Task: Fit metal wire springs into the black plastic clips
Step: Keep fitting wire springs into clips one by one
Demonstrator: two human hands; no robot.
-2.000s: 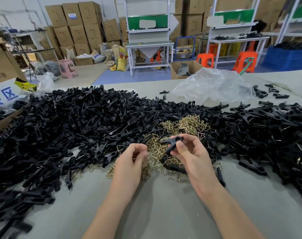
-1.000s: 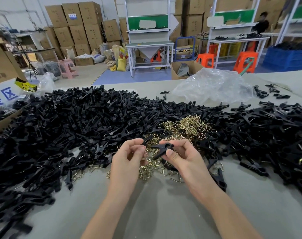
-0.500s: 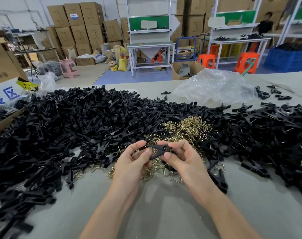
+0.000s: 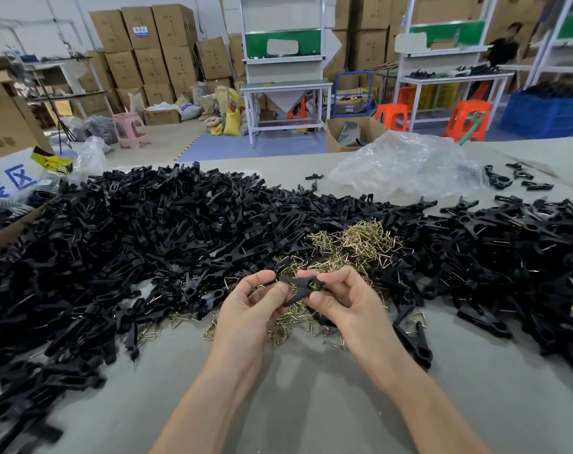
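A black plastic clip [image 4: 300, 286] is held between both hands just above the table. My left hand [image 4: 250, 309] pinches its left end with thumb and fingers. My right hand [image 4: 344, 303] pinches its right end, thumb underneath. Whether a wire spring sits in the clip is hidden by my fingers. Beneath and behind the hands lies a heap of brass-coloured wire springs [image 4: 350, 247]. A large pile of black clips [image 4: 141, 244] fills the left of the table, and another pile of black clips [image 4: 514, 250] fills the right.
The grey table [image 4: 311, 398] shows bare surface in front of my arms. A crumpled clear plastic bag [image 4: 406, 165] lies at the back right. A cardboard box [image 4: 7, 231] stands at the left edge. Workbenches, stools and stacked cartons stand beyond the table.
My right hand brought the black clip down and left toward my left hand. My left hand rose from the springs and now pinches the clip's other end.
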